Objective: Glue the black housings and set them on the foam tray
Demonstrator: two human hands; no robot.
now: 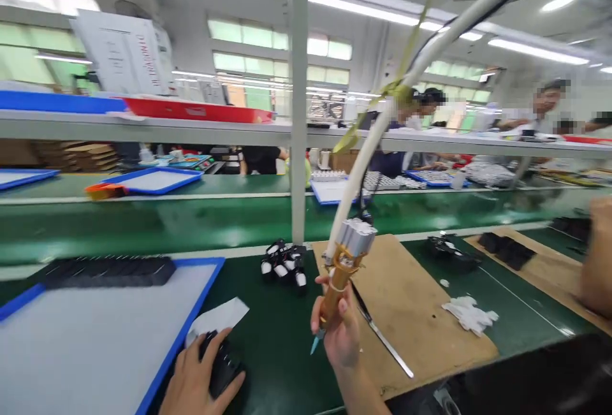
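Observation:
My left hand (198, 373) is at the lower left, its fingers wrapped round a black part (222, 364) on the green table. A piece of white paper (220, 318) lies just behind that part. Right of centre, my right hand (340, 329) grips a brown dispensing gun (335, 287) with a silver top and a blue tip pointing down to the left. The tip is above the green surface, between the black part and a brown board (406, 300).
A blue-rimmed tray (205, 287) at left holds a row of black parts (112, 271). Black-and-white parts (284, 265) lie behind the hands. A metal strip (389, 348) rests on the board. Crumpled white paper (471, 315) and another person's arm (597, 262) are right.

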